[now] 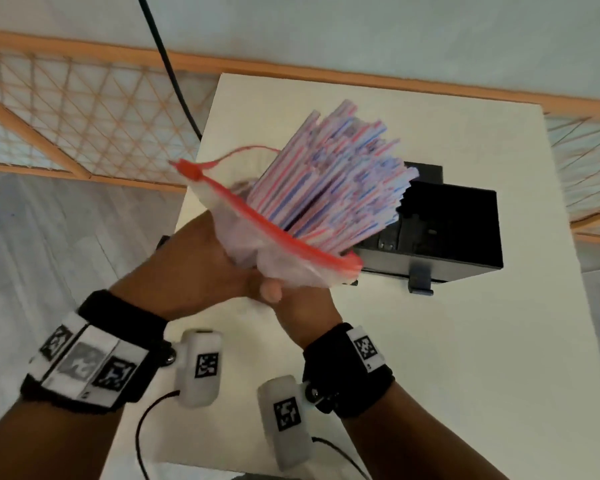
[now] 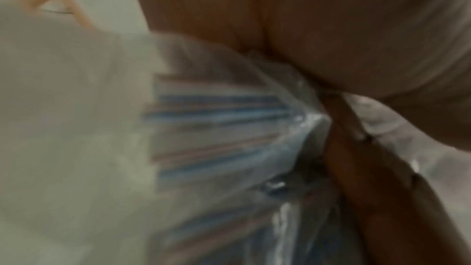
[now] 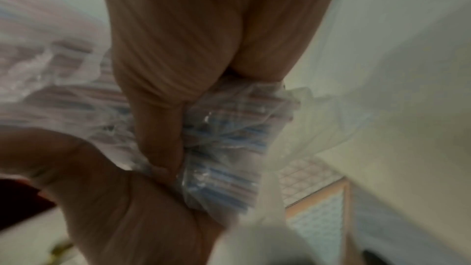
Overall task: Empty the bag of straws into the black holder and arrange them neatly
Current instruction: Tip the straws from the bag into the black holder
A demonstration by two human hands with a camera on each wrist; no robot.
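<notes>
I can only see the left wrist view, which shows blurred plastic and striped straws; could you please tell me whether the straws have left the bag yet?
Observer: Not yet. In the head view the straws stick far out of the open bag, fanned toward the black holder.
Operator: Is the holder within reach?
Observer: It stands on the white table, just beyond the straw tips.
Operator: Who holds the bag?
Observer: Both. The left hand and the right hand grip its bunched bottom.
</notes>
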